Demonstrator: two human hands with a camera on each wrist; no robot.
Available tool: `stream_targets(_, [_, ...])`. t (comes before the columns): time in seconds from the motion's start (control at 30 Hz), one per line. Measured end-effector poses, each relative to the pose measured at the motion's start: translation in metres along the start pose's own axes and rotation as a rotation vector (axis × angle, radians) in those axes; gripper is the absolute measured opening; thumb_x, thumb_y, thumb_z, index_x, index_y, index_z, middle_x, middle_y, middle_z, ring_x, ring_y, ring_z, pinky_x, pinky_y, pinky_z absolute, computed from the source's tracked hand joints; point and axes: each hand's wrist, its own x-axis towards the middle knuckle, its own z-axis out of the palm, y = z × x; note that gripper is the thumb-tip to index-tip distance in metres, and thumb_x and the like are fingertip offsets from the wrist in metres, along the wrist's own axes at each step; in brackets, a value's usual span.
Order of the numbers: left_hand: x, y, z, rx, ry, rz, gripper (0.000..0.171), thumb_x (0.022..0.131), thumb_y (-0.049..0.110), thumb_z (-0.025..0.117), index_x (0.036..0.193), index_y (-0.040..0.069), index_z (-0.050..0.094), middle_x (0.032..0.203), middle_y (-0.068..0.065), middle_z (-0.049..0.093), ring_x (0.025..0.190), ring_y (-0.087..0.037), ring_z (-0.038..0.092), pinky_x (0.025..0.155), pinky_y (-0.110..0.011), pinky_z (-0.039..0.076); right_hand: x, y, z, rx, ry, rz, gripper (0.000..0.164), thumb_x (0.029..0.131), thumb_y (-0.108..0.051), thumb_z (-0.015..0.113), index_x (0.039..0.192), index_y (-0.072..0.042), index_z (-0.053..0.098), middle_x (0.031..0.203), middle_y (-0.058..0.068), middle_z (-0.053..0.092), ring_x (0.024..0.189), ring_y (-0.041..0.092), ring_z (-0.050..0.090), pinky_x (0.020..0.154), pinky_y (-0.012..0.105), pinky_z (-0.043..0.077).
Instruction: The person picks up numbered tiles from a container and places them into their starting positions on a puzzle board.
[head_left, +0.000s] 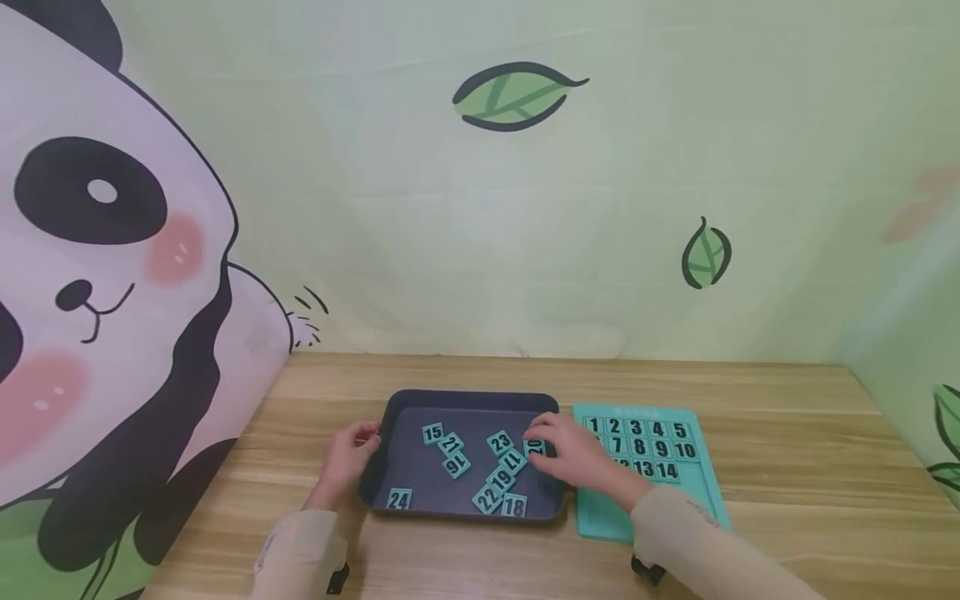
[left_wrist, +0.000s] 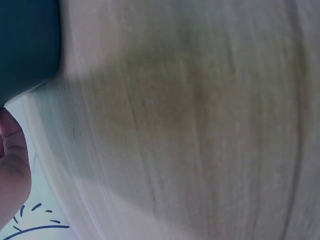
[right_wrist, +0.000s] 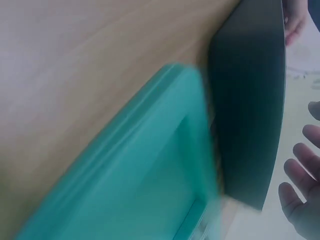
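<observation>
A dark rectangular tray [head_left: 420, 402] holds several loose teal number tiles, including 15 [head_left: 432, 432], 24 [head_left: 399, 498] and 23 [head_left: 499, 442]. My left hand [head_left: 347, 458] is at the tray's left rim, fingertips against or just beside it; whether they pinch the rim is unclear. Over the tray's right side reaches my right hand [head_left: 573, 450], close to tile 20 [head_left: 535, 447], which it partly covers. In the right wrist view the fingers [right_wrist: 299, 175] are spread with nothing seen between them. A teal number board [head_left: 606, 515] lies right of the tray, partly under my right forearm.
Number tiles up to 14 [head_left: 667, 471] sit in the board's upper rows, some hidden by the right hand. Both tray and board rest on a wood-grain table [head_left: 810, 467]. Behind it stands a pale green wall [head_left: 390, 208] with leaf and panda drawings.
</observation>
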Motion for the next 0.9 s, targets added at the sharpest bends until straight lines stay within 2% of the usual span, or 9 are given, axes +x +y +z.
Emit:
stream_targets(0.23, [0.0, 0.001, 0.001, 0.002, 0.002, -0.01, 0.025, 0.083, 0.002, 0.054, 0.106, -0.006, 0.058, 0.095, -0.019, 0.061, 0.092, -0.029, 0.056, 0.08, -0.038, 0.048, 0.035, -0.026, 0.022, -0.1, -0.115, -0.069, 0.041, 0.085, -0.034, 0.053, 0.119, -0.009, 0.055, 0.128, 0.007, 0.048, 0.119, 0.026, 0.043, 0.097, 0.045, 0.036])
stream_targets(0.47, [0.0, 0.002, 0.001, 0.002, 0.004, -0.011, 0.024, 0.082, 0.002, 0.055, 0.106, -0.006, 0.058, 0.094, -0.019, 0.061, 0.091, -0.028, 0.056, 0.079, -0.038, 0.048, 0.062, -0.051, 0.048, -0.144, -0.262, -0.031, 0.057, 0.088, -0.048, 0.042, 0.131, -0.011, 0.042, 0.142, 0.006, 0.032, 0.13, 0.024, 0.031, 0.1, 0.049, 0.032])
stream_targets(0.63, [0.001, 0.001, 0.0, -0.01, 0.006, -0.011, 0.025, 0.082, 0.002, 0.055, 0.105, -0.006, 0.059, 0.093, -0.018, 0.061, 0.089, -0.027, 0.057, 0.078, -0.036, 0.049, 0.075, -0.066, 0.061, -0.148, -0.333, 0.015, 0.063, 0.088, -0.054, 0.035, 0.136, -0.014, 0.035, 0.145, 0.003, 0.025, 0.133, 0.022, 0.023, 0.102, 0.051, 0.028])
stream_targets(0.9, [0.001, 0.001, -0.001, -0.015, 0.004, -0.021, 0.024, 0.082, 0.002, 0.054, 0.105, -0.006, 0.059, 0.092, -0.018, 0.061, 0.088, -0.027, 0.056, 0.076, -0.035, 0.049, 0.082, -0.076, 0.08, -0.181, -0.377, 0.029, 0.063, 0.087, -0.057, 0.031, 0.134, -0.016, 0.039, 0.144, 0.0, 0.03, 0.134, 0.022, 0.022, 0.102, 0.053, 0.025])
